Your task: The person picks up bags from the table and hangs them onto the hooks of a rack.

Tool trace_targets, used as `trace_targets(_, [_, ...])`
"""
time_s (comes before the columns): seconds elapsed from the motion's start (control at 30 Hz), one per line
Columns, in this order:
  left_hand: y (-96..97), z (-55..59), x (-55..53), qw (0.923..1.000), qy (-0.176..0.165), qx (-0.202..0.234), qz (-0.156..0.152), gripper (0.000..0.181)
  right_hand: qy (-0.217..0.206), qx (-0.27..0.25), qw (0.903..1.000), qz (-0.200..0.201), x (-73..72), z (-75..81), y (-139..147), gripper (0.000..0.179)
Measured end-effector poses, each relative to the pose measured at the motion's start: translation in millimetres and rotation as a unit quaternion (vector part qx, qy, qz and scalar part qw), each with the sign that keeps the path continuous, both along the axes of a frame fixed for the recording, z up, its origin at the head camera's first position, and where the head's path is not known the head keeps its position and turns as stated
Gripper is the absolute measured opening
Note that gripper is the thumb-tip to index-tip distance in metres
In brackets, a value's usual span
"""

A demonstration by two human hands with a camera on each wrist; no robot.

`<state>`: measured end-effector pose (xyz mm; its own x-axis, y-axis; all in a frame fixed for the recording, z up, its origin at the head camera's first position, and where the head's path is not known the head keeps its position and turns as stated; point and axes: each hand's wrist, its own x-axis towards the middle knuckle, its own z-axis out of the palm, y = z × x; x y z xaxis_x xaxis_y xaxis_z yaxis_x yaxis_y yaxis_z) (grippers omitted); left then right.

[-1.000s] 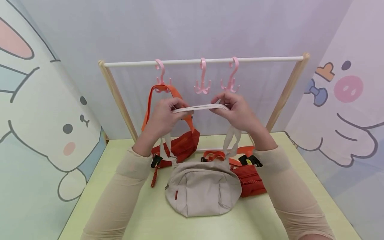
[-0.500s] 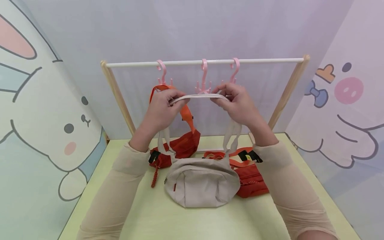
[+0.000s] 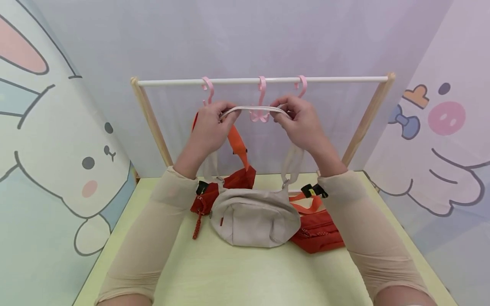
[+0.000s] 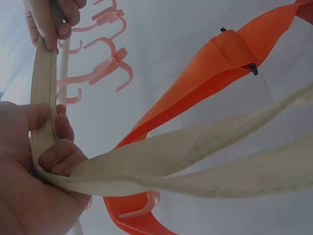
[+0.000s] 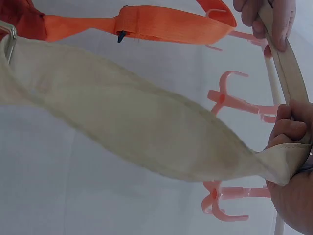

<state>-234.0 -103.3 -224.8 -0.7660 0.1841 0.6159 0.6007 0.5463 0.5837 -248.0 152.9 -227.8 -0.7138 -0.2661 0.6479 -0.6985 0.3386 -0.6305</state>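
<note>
A beige waist bag (image 3: 252, 221) hangs by its folded strap (image 3: 254, 108), which spans between both hands. My left hand (image 3: 212, 125) pinches the strap's left end between thumb and fingers; my right hand (image 3: 300, 121) pinches the right end. Just behind the strap is the middle pink hook (image 3: 261, 91) on the white rail. In the left wrist view the strap (image 4: 44, 83) runs across the palm and trails off to the right. The right wrist view shows a twisted strap length (image 5: 142, 127) leading to a metal ring (image 5: 9, 39).
The white rail (image 3: 229, 81) on wooden posts also carries a left pink hook (image 3: 208, 87) and a right one (image 3: 302, 87). A red bag (image 3: 243, 176) hangs left by an orange strap (image 3: 238, 146). Another red bag (image 3: 319, 231) lies on the pale green table (image 3: 245, 276).
Both hands have risen and moved toward the rail with the strap, from below the hooks to the middle hook's height. The beige bag has moved up and back with them.
</note>
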Motion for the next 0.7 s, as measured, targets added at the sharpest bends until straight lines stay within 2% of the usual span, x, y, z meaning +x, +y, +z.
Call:
trace_targets(0.3, [14.0, -8.1, -14.9, 0.9975, 0.010, 0.004, 0.070, 0.025, 0.052, 0.022, 0.9960, -0.070, -9.1, -7.8, -8.6, 0.015])
trace_targets(0.53, [24.0, -10.9, -17.7, 0.9900, 0.001, -0.039, 0.136, 0.030, 0.050, 0.043, 0.9914, -0.113, -13.4, -11.1, -12.5, 0.019])
trace_targets(0.7, [29.3, -13.0, -18.2, 0.9849, -0.024, -0.058, 0.161, 0.033, 0.038, 0.059, 0.9896, -0.126, -13.4, -12.9, -14.3, 0.019])
